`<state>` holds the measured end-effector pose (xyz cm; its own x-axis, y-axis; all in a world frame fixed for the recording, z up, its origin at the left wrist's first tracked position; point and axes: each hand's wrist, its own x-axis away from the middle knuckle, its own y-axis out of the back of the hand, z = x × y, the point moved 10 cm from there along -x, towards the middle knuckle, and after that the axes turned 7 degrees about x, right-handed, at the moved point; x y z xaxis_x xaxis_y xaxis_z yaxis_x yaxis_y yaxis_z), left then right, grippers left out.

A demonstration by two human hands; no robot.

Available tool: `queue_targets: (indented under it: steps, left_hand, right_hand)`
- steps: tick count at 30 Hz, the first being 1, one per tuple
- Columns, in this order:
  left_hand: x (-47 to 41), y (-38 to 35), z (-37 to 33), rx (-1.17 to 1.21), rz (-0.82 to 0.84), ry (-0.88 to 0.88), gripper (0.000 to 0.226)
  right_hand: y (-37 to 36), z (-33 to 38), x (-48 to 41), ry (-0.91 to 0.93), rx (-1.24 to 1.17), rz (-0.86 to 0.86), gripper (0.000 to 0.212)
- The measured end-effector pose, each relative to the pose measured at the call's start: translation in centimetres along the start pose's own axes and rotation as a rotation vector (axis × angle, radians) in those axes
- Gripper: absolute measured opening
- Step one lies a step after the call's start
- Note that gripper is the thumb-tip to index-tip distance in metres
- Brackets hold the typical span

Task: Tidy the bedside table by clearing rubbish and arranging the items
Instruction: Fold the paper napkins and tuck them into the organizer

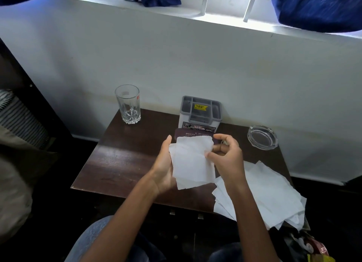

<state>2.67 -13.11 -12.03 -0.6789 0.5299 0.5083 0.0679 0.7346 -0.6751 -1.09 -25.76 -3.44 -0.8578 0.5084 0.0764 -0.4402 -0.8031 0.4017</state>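
A small stack of white tissue sheets (191, 161) is held above the dark wooden bedside table (121, 160). My left hand (163, 169) supports the stack from the left and below. My right hand (227, 156) pinches the stack's right edge between thumb and fingers. More loose white tissue sheets (264, 193) lie spread over the table's right front corner and hang past its edge. A maroon booklet (188, 133) lies flat just behind the held tissues, mostly hidden by them.
A drinking glass (128, 106) stands at the table's back left. A grey compartment organiser (200, 112) stands at the back middle against the wall. A glass ashtray (262, 137) sits at the back right. Coloured wrappers (315, 250) lie low at the right.
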Motion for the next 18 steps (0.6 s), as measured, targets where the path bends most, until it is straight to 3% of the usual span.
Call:
queue_targets:
  steps: [4, 11, 18]
  left_hand:
    - [0.0, 0.3, 0.3, -0.062, -0.002, 0.024, 0.067]
    - [0.5, -0.2, 0.2, -0.005, 0.027, 0.061, 0.07]
    - [1.0, -1.3, 0.6, -0.033, 0.083, 0.093, 0.074]
  right_hand:
    - [-0.5, 0.1, -0.2, 0.037, 0.056, 0.038, 0.042]
    - [-0.4, -0.3, -0.3, -0.019, -0.164, 0.146, 0.051]
    - [-0.7, -0.7, -0.4, -0.004, -0.052, 0.145, 0.052]
